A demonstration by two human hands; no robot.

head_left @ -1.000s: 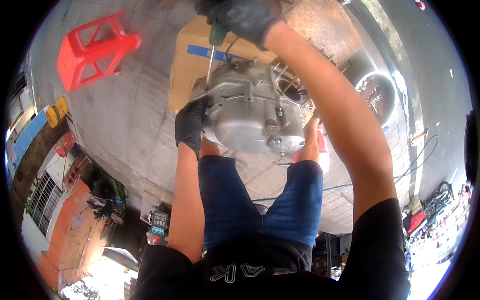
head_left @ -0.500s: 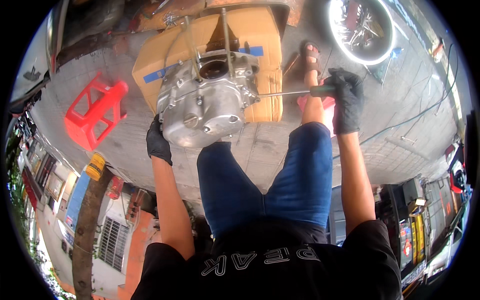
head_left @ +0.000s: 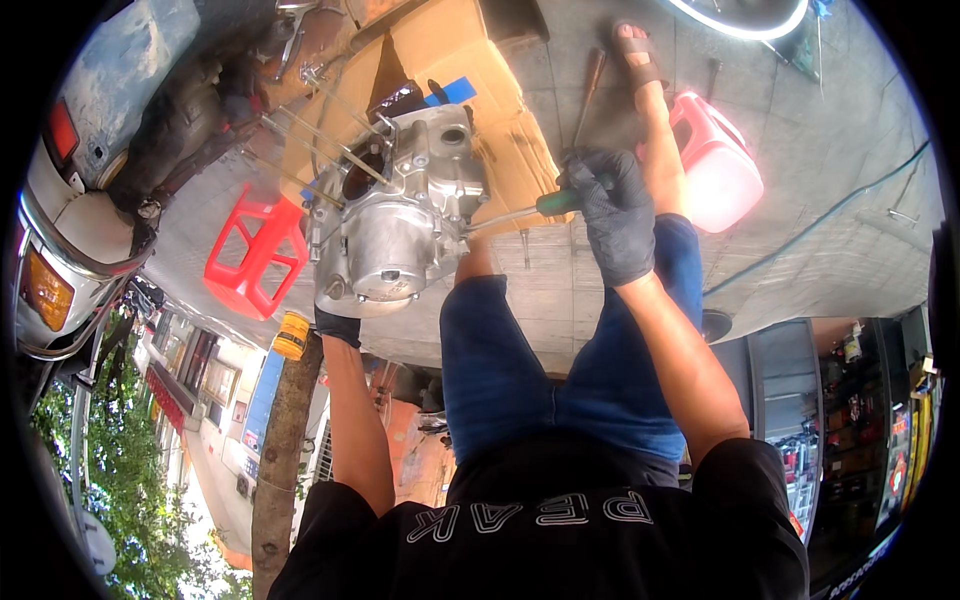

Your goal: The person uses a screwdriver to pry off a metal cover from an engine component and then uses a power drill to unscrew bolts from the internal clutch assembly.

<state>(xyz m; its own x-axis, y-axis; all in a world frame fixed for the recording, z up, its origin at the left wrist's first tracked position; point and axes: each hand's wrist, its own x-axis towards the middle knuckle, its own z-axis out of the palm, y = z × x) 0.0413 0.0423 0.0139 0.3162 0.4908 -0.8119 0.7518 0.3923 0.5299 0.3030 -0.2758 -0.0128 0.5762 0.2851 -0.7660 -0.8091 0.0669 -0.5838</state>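
Right grip (head_left: 615,215) clamped on screwdriver (head_left: 530,208) | left grip (head_left: 337,325) under engine case (head_left: 395,225), closure unclear | red stool (head_left: 255,255) beside

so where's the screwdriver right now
In the head view, the screwdriver is right of centre, gripped by the gloved right hand, tip at the engine case.

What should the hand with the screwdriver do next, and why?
Probably turn it gently. The right hand grips the green-handled screwdriver, whose tip already meets the silver engine case, and the left hand props the case from below.
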